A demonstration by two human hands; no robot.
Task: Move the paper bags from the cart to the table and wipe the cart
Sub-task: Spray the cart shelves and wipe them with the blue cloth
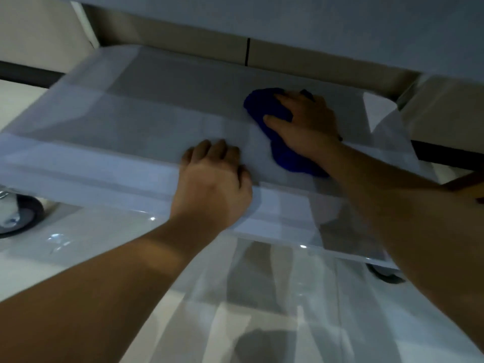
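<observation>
Cart (146, 106) is taking up the middle of the view, its flat pale top lying bare of bags, so the wiping part of the task looks to be the step in hand. No paper bags are showing anywhere, and no table can be made out for certain.

A blue cloth (269, 111) is lying bunched on the far right part of the top. The right hand (306, 119) is pressing down on it with fingers spread flat and pointing left, palm over the cloth, probably so the whole pad of fabric is dragging across the surface. Its forearm is reaching in from the lower right, stretched well forward.

The left hand (217, 176) is resting on the near edge, fingers curled over the rim. It seems to be bracing the cart against rolling, since a wheel (21, 216) is showing below at the left. Both hands are apart, holding nothing between them.

Glossy floor (104, 247) is reflecting light beneath; the frame is blurred.
</observation>
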